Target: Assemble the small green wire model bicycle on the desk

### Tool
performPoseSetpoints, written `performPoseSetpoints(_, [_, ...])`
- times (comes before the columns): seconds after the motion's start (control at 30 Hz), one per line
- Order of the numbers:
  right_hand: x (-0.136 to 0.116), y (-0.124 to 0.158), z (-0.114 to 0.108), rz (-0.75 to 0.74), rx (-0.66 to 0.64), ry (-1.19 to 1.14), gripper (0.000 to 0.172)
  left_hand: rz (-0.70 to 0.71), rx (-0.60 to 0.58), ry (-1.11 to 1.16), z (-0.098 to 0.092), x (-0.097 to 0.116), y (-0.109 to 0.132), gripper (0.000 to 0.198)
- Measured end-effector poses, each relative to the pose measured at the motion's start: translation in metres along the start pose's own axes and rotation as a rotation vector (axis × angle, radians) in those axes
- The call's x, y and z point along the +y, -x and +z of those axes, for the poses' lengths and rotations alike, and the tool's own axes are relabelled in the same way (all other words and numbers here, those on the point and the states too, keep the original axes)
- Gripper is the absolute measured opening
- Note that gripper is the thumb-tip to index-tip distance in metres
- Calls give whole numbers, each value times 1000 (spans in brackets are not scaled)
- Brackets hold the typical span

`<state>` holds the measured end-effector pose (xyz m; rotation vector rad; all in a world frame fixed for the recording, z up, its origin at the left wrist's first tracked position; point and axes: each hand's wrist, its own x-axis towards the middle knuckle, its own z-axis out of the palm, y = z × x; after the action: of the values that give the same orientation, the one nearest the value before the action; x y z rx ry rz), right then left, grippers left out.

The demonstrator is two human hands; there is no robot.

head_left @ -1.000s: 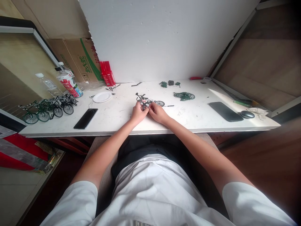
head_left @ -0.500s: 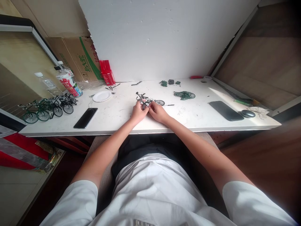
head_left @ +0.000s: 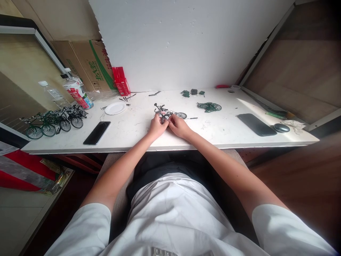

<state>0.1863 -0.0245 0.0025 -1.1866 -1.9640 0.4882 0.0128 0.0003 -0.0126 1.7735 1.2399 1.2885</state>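
Near the middle of the white table, a small black model bicycle (head_left: 161,108) is between my two hands. My left hand (head_left: 157,125) has its fingers closed on the bicycle from the left. Beside it, my right hand (head_left: 179,126) pinches at the lower part of the bicycle, fingertips close to the left ones. Which part lies under the right fingertips is hidden. Just beyond the right hand another black wheel (head_left: 181,116) shows, next to loose black parts. A thin black rod (head_left: 194,118) lies to its right.
Several finished-looking model bicycles (head_left: 49,130) stand at the left, by bottles (head_left: 80,95). A phone (head_left: 97,133) and white plate (head_left: 115,108) lie left. Green bicycle parts (head_left: 209,107) are at right, then a dark flat slab (head_left: 256,124) and a mouse (head_left: 281,128). A red box (head_left: 121,81) stands behind.
Both hands keep nearly the same hold on the model bicycle. The camera view has shifted very slightly; nothing on the table has visibly moved.
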Motion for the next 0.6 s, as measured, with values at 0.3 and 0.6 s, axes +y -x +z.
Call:
performPoseSetpoints(0.3, [-1,-1,0,13,-14,19,12,1,-8,15,0,-6,-2,49])
performPoseSetpoints(0.6, [3,-1,1,6,-5,6,13,5,-13,-19,-1,-4,-1,47])
